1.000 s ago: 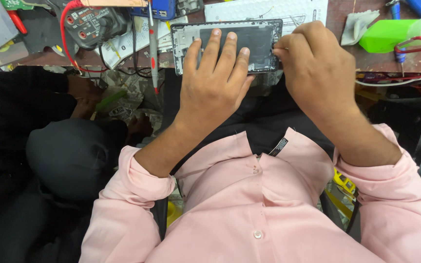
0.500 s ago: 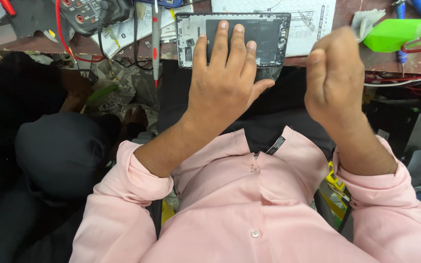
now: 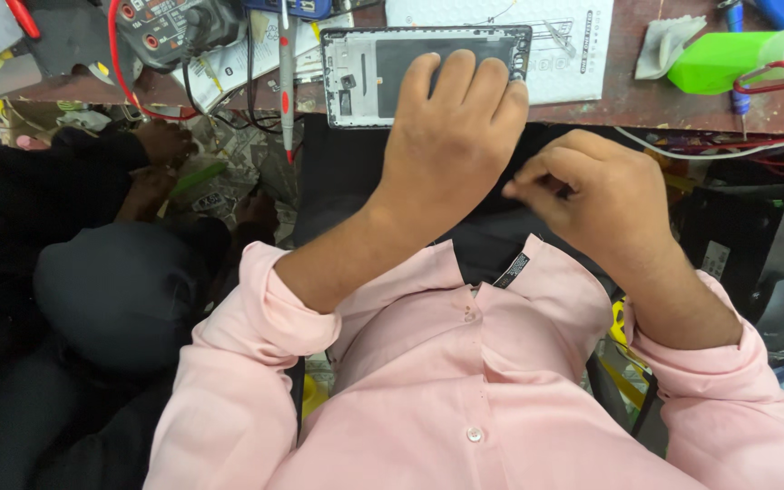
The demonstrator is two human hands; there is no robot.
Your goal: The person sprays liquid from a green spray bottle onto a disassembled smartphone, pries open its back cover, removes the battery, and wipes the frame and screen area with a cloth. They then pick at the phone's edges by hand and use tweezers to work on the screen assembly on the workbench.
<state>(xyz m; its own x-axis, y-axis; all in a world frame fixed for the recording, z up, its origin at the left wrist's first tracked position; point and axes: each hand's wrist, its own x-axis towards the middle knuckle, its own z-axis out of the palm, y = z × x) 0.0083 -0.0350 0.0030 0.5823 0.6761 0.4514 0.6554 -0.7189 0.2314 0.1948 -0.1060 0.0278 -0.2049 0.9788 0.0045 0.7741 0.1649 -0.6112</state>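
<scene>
An opened dark phone frame (image 3: 356, 73), with its inner parts showing, lies at the front edge of the brown workbench (image 3: 628, 104). My left hand (image 3: 451, 150) lies flat on it, fingers reaching over its far edge and pressing it down. My right hand (image 3: 592, 195) hovers to the right, just below the bench edge and in front of my pink shirt (image 3: 465, 381). Its fingertips are pinched together, and nothing shows between them.
A multimeter (image 3: 170, 23) with red and black leads and a probe (image 3: 287, 82) sit at the back left. A white padded sheet (image 3: 564, 45), a cloth (image 3: 669, 45) and a green bottle (image 3: 728, 59) lie to the right. Another person in dark clothes (image 3: 93, 290) crouches at my left.
My right hand left the phone frame's right edge, lifted, then came down toward my chest with fingers pinched. My left hand stayed on the frame and slid slightly right.
</scene>
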